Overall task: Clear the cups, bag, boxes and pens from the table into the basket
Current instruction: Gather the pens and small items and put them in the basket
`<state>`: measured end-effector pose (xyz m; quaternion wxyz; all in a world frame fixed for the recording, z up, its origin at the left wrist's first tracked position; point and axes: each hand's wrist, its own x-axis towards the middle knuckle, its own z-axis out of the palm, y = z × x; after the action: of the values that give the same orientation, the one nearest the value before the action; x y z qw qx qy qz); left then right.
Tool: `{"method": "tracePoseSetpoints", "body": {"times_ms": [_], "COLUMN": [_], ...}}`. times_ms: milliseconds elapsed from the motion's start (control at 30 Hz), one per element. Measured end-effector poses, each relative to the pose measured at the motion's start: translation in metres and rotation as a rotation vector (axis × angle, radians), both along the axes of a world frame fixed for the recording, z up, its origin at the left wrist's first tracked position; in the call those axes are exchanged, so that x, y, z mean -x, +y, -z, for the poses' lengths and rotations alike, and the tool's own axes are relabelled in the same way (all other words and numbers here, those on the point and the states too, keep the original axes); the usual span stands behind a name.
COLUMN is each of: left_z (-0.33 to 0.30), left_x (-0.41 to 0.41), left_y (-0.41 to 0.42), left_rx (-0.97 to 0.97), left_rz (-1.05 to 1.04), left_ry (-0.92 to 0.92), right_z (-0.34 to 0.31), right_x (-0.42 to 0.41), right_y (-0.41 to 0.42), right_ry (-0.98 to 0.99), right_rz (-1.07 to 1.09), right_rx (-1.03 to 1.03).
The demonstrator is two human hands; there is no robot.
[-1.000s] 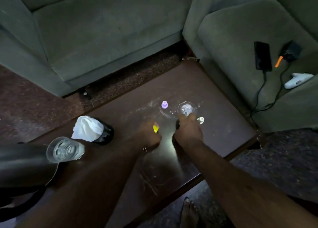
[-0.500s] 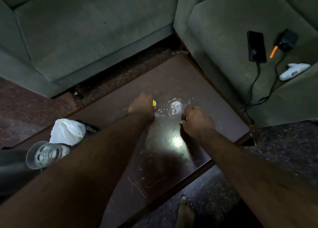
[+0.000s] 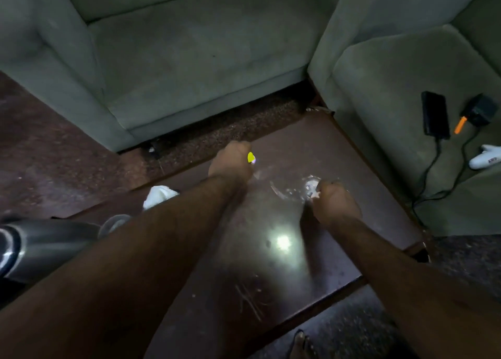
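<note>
On the dark wooden table (image 3: 271,291) my left hand (image 3: 230,161) is a closed fist near the far edge, with a yellow pen tip (image 3: 250,157) and a purple tip (image 3: 253,162) poking out of it. My right hand (image 3: 336,205) is closed further right, a small white tip (image 3: 315,195) showing at its fingers. It touches a clear plastic cup (image 3: 309,184) lying on the table. A second clear cup (image 3: 113,223) and a white bag (image 3: 160,194) sit at the left, partly hidden by my left arm.
A shiny dark metal container (image 3: 40,245) fills the left edge. Grey-green sofas (image 3: 203,47) stand along the table's far and right sides. A phone (image 3: 433,115), a charger (image 3: 478,110), cables and a white object (image 3: 485,158) lie on the right seat. A bare foot (image 3: 301,345) is below the table.
My left hand moved away from me to the far edge and the purple-tipped thing is now in it. My right hand shifted right against the clear cup; the white tip is at its fingers.
</note>
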<state>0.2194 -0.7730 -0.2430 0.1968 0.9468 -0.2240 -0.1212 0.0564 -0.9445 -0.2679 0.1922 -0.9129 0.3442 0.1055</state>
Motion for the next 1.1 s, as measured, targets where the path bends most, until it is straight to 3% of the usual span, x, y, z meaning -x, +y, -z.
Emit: {"method": "tracePoseSetpoints", "body": {"times_ms": [167,300,533,767,900,1100], "left_z": [-0.068,-0.122,-0.171,-0.147,-0.1,-0.038], "left_x": [-0.058,-0.091,-0.064,0.033,0.086,0.093], "left_y": [0.104,0.224,0.481,0.699,0.766,0.799], "left_rx": [0.107,0.073,-0.005,-0.131,-0.186,-0.191], "left_rz": [-0.171,-0.261,-0.516,-0.773,-0.851,-0.885], "left_ry": [-0.099,-0.13,-0.199,-0.073,-0.007,-0.042], "right_z": [-0.066,-0.127,-0.185,-0.17,-0.132,-0.071], "right_x": [-0.082,-0.147,-0.204,-0.169,-0.14,-0.131], "right_y": [0.083,0.189,0.434,0.653,0.74,0.817], "right_ry": [-0.215,-0.449,-0.582,-0.563,-0.423,-0.298], "right_rz": [-0.134,-0.31,-0.753,-1.021,-1.16,-1.139], "right_rx": [0.022,-0.024,-0.153,-0.387,-0.372,-0.34]}}
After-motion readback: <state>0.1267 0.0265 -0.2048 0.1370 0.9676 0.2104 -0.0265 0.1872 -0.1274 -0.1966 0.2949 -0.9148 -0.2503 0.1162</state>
